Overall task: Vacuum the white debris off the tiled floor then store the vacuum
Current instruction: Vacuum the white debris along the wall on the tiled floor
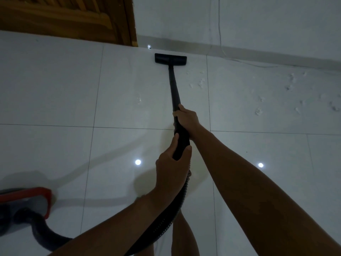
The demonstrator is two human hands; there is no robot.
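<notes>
While the glossy tiled floor (55, 85) fills most of the frame, large square slabs divided by thin dark grout lines are seen, with ceiling lights mirrored as bright spots. A pale wall (258, 21) is seen across the upper right, and a brown wooden door (64, 17) at the upper left. At the lower left, the vacuum body (27, 202), red-edged and grey, is set on the tiles, and a ribbed black hose (164, 224) is led from it up toward the centre. A slim, rigid black wand (173, 85) is run from the centre up to a flat rectangular floor head (170, 59), which is laid on the tile just beside the skirting at upper centre. The wand is gripped by the right hand (186, 117) higher up the tube, and its thicker lower handle is clasped by the left hand (171, 163). White debris (201, 83), fluffy and crumbled, is scattered to the right of the wand, with more clumps (258, 111) spread toward the right edge.

Most of the debris is judged to be uncollected, since the head is placed left of it. Light flakes could be scattered by a fast sideways sweep. A thin wire (258, 65) trailing along the skirting could be snagged or sucked in. The hose could be caught around the legs beneath the arms.
</notes>
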